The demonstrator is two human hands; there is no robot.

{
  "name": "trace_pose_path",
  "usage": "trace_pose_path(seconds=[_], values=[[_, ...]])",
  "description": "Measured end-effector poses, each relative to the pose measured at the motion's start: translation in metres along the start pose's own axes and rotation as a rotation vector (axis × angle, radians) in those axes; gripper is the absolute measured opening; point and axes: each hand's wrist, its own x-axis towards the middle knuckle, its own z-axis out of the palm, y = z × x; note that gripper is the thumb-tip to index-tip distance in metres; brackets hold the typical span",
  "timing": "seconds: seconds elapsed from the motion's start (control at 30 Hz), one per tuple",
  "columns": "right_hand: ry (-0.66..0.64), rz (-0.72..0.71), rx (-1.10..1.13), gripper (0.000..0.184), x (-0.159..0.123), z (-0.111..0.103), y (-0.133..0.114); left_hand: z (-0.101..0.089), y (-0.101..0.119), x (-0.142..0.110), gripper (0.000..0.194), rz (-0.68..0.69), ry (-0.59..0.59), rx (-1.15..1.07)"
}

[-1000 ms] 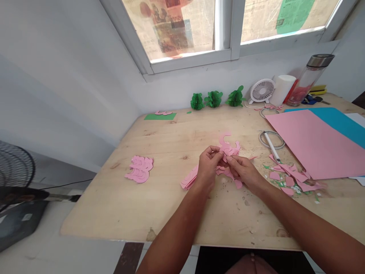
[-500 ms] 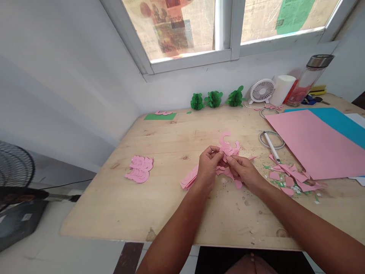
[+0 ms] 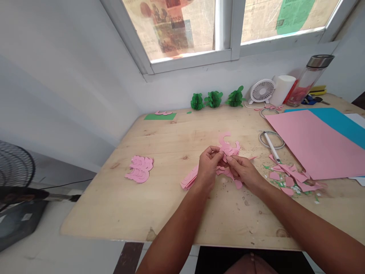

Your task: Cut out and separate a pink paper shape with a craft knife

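My left hand [image 3: 209, 165] and my right hand [image 3: 242, 169] meet near the middle of the table, fingertips pinched together on a small piece of pink paper [image 3: 224, 157]. Just beyond and under them lie cut pink paper scraps [image 3: 225, 144], some curved. Beside my left wrist is a stack of folded pink paper strips [image 3: 188, 179], partly hidden by the arm. Farther left rests a pile of scalloped pink paper cutouts [image 3: 139, 168]. The held piece is mostly covered by my fingers.
On the right are a white pen [image 3: 272, 146], tape rings, paper offcuts [image 3: 296, 177], and a large pink sheet [image 3: 319, 144] over a blue one. Green paper figures [image 3: 213, 99], a small fan [image 3: 262, 91] and a glass bottle [image 3: 308, 82] stand along the wall.
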Motion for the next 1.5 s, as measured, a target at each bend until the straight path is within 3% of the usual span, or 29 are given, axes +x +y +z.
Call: trace_pose_path(seconds=[1.2,1.5], values=[[-0.001,-0.010,-0.012,0.039,-0.0006,0.0010,-0.0009,0.0002,0.0016,-0.0014,0.023,0.008,-0.006,-0.002],[0.000,-0.081,-0.066,0.037,0.0000,0.0000,-0.0014,0.0006,0.0028,-0.0018,0.023,0.024,-0.014,-0.008]])
